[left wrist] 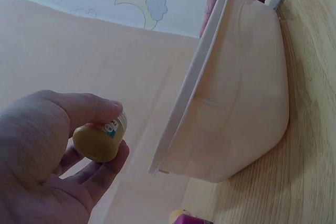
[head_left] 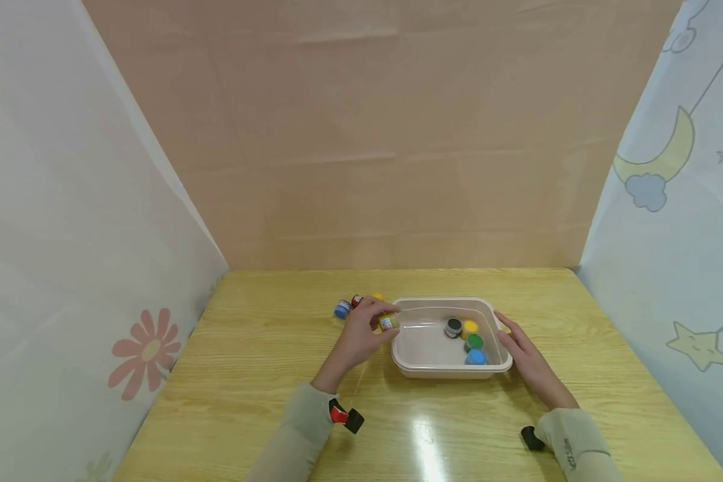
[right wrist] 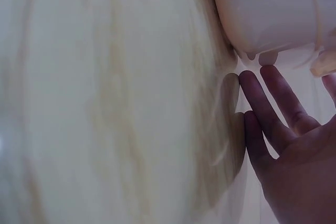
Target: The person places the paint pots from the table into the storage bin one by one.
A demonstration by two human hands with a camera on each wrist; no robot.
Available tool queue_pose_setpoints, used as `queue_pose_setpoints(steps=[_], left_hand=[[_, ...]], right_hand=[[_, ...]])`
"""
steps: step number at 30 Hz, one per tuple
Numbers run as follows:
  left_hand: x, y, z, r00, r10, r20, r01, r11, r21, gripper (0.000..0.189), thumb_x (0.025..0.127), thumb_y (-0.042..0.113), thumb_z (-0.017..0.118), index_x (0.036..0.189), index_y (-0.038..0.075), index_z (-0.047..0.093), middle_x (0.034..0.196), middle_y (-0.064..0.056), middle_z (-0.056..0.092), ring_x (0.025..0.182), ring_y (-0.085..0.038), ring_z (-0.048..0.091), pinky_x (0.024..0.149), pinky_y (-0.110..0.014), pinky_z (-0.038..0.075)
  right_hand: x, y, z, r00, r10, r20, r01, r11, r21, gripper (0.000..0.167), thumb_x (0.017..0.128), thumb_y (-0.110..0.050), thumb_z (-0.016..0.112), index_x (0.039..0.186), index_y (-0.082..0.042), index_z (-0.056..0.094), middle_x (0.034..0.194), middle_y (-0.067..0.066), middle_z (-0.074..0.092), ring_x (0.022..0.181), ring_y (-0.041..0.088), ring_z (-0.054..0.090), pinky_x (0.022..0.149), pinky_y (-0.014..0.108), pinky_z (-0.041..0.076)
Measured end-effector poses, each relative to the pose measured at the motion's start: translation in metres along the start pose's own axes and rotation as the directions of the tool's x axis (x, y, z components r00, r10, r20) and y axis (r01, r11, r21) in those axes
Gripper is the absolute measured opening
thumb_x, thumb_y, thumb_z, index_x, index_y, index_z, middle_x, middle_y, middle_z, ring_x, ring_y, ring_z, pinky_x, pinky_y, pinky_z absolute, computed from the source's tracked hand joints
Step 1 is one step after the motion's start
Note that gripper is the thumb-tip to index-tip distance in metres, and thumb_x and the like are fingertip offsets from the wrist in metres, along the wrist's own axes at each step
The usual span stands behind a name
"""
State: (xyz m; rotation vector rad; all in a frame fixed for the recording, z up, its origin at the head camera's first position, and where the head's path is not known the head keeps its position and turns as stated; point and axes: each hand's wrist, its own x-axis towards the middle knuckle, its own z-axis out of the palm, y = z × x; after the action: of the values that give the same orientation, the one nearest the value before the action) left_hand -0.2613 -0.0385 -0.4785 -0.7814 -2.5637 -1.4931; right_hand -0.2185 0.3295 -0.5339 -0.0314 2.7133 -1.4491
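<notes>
My left hand [head_left: 361,332] pinches a small paint jar [head_left: 389,322] with a printed label between thumb and fingers, right at the left rim of a pale plastic bin [head_left: 446,372]. From the left wrist view, the jar [left wrist: 98,142] shows its olive-yellow end, held beside the bin's side wall [left wrist: 236,98]. Against the bin's right side rests my right hand [head_left: 527,358], fingers nearly straight. Spread fingertips [right wrist: 268,72] touch the bin's outer wall in the right wrist view. Inside the bin sit a black jar [head_left: 453,327], a yellow jar [head_left: 470,328], a green jar [head_left: 474,343] and a blue jar [head_left: 475,357].
Left of the bin on the wooden table [head_left: 265,348] stand a dark blue jar [head_left: 342,308], a dark red jar [head_left: 357,300] and a yellow-topped jar [head_left: 377,296], partly behind my left hand. A brown backdrop [head_left: 367,147] rises behind the table, with patterned sheets on both sides.
</notes>
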Motion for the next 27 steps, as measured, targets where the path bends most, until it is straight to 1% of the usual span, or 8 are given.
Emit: queue_pose_setpoints(steps=[2, 5, 8, 13, 18, 23, 25, 27], left_hand=[[0.002, 0.002, 0.004, 1.000, -0.011, 0.011, 0.011, 1.000, -0.029, 0.034, 0.091, 0.012, 0.081, 0.124, 0.016, 0.074, 0.116, -0.004, 0.062, 0.095, -0.013, 0.056, 0.085, -0.027, 0.057], [0.006, 0.006, 0.010, 0.999, -0.034, 0.034, 0.038, 0.993, -0.108, 0.035, 0.092, 0.014, 0.080, 0.126, 0.016, 0.073, 0.121, -0.006, 0.063, 0.108, -0.016, 0.061, 0.097, -0.039, 0.059], [0.011, 0.010, 0.017, 0.997, -0.041, 0.062, 0.050, 0.989, -0.141, 0.036, 0.093, 0.017, 0.079, 0.128, 0.017, 0.073, 0.122, -0.006, 0.064, 0.109, -0.017, 0.062, 0.098, -0.045, 0.058], [0.021, 0.012, 0.033, 0.995, 0.001, 0.096, 0.006, 0.998, -0.067, 0.034, 0.094, 0.021, 0.079, 0.127, 0.016, 0.073, 0.118, -0.004, 0.066, 0.103, -0.010, 0.062, 0.095, -0.035, 0.060], [0.031, 0.016, 0.047, 0.992, 0.033, 0.125, -0.034, 0.999, 0.004, 0.034, 0.094, 0.024, 0.078, 0.126, 0.016, 0.073, 0.115, 0.002, 0.069, 0.099, -0.006, 0.061, 0.090, -0.027, 0.058], [0.041, 0.020, 0.060, 0.978, 0.105, 0.178, -0.107, 0.994, -0.001, 0.032, 0.094, 0.022, 0.079, 0.124, 0.017, 0.073, 0.118, 0.005, 0.074, 0.098, -0.004, 0.062, 0.086, -0.020, 0.056], [0.043, 0.022, 0.066, 0.974, 0.118, 0.196, -0.116, 0.993, -0.021, 0.032, 0.094, 0.022, 0.079, 0.124, 0.015, 0.073, 0.121, 0.003, 0.074, 0.100, -0.006, 0.064, 0.087, -0.021, 0.056], [0.046, 0.024, 0.072, 0.972, 0.115, 0.207, -0.112, 0.993, -0.026, 0.032, 0.094, 0.022, 0.078, 0.125, 0.014, 0.073, 0.121, 0.002, 0.074, 0.102, -0.007, 0.064, 0.087, -0.019, 0.055]], right_hand=[[0.000, 0.000, 0.000, 1.000, 0.003, 0.000, -0.003, 1.000, 0.005, 0.064, 0.112, -0.050, 0.030, 0.168, -0.022, 0.015, 0.145, 0.025, 0.051, 0.121, 0.025, 0.054, 0.102, 0.050, 0.046], [0.000, 0.000, -0.001, 1.000, 0.008, 0.004, -0.009, 1.000, 0.019, 0.065, 0.112, -0.051, 0.030, 0.168, -0.023, 0.014, 0.146, 0.026, 0.049, 0.127, 0.034, 0.051, 0.104, 0.055, 0.044], [0.000, 0.001, -0.001, 1.000, 0.007, 0.010, -0.007, 1.000, 0.021, 0.065, 0.112, -0.050, 0.030, 0.168, -0.022, 0.013, 0.148, 0.028, 0.047, 0.129, 0.037, 0.050, 0.105, 0.057, 0.044], [-0.001, 0.001, -0.001, 1.000, 0.023, 0.011, -0.023, 1.000, 0.015, 0.065, 0.112, -0.052, 0.030, 0.168, -0.024, 0.013, 0.146, 0.026, 0.048, 0.125, 0.033, 0.051, 0.104, 0.056, 0.044], [0.000, -0.001, -0.001, 1.000, 0.023, 0.020, -0.024, 0.999, 0.032, 0.066, 0.111, -0.053, 0.030, 0.168, -0.025, 0.012, 0.147, 0.027, 0.047, 0.128, 0.037, 0.048, 0.105, 0.058, 0.042], [0.002, -0.002, -0.002, 1.000, 0.013, 0.018, -0.013, 1.000, 0.022, 0.065, 0.112, -0.052, 0.030, 0.168, -0.025, 0.014, 0.145, 0.025, 0.049, 0.119, 0.023, 0.052, 0.102, 0.050, 0.043], [0.002, -0.001, -0.002, 1.000, 0.007, 0.014, -0.007, 1.000, 0.013, 0.064, 0.112, -0.051, 0.030, 0.168, -0.024, 0.015, 0.144, 0.024, 0.050, 0.115, 0.017, 0.052, 0.100, 0.045, 0.044], [0.003, -0.001, -0.002, 1.000, 0.002, 0.014, -0.003, 1.000, 0.008, 0.064, 0.112, -0.051, 0.031, 0.168, -0.023, 0.015, 0.144, 0.024, 0.050, 0.114, 0.017, 0.052, 0.098, 0.042, 0.045]])
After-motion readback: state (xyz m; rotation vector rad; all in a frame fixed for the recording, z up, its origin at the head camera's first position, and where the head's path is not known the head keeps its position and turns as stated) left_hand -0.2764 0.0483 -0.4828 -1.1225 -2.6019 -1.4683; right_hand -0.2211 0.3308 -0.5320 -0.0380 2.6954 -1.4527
